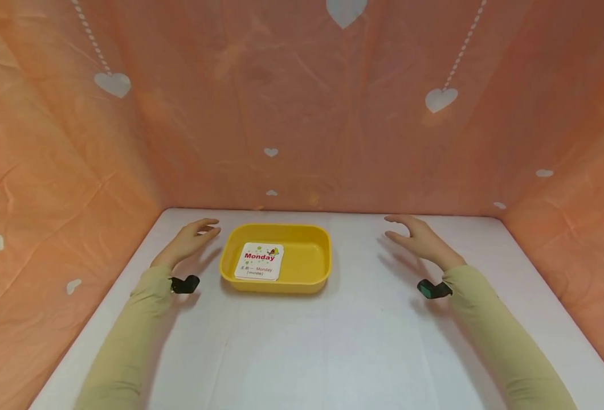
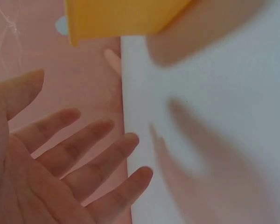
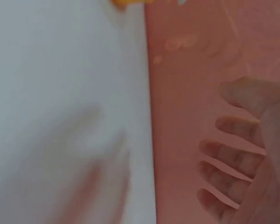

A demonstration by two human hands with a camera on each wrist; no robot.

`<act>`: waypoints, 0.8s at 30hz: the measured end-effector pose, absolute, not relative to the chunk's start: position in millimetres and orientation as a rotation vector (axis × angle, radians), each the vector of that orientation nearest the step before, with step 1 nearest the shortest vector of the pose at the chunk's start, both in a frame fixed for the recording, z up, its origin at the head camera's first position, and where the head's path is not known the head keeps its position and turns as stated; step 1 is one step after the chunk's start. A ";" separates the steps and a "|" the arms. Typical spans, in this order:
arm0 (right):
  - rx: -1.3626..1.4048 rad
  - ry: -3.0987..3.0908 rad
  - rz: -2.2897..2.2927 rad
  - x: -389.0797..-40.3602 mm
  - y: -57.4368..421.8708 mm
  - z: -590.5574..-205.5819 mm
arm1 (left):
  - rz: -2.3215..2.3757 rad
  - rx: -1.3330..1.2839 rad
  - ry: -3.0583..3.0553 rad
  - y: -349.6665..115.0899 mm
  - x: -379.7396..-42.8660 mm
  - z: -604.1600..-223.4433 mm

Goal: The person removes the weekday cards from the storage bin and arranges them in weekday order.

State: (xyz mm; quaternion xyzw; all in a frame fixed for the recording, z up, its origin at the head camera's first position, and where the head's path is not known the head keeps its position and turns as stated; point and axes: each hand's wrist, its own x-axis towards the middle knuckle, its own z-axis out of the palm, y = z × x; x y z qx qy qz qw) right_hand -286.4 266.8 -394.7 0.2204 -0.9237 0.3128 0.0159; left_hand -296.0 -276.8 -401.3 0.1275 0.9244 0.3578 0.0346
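A yellow tray stands left of the middle of the white table, and a white card printed "Monday" lies in its left half. Just left of the tray hovers my left hand, its fingers spread and holding nothing; the left wrist view shows the bare palm with the tray's corner above. My right hand is held up to the right, well apart from the tray. In the right wrist view its relaxed fingers are empty too.
An orange cloth with white hearts hangs behind the table and along both sides. Dark wrist cameras sit at both cuffs, the left one and the right one. Shadows of both hands fall on the tabletop.
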 end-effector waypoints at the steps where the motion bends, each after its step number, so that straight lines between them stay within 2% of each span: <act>1: 0.683 -2.861 1.006 -286.2 264.1 -392.8 | 1.129 0.400 2.821 -276.4 -295.5 -400.5; 13: 0.560 -2.772 1.462 -277.6 234.4 -373.5 | 1.563 0.331 2.436 -263.8 -284.4 -388.8; 24: 0.633 -2.607 1.909 -266.5 194.6 -352.6 | 1.487 0.308 2.468 -252.9 -280.3 -388.2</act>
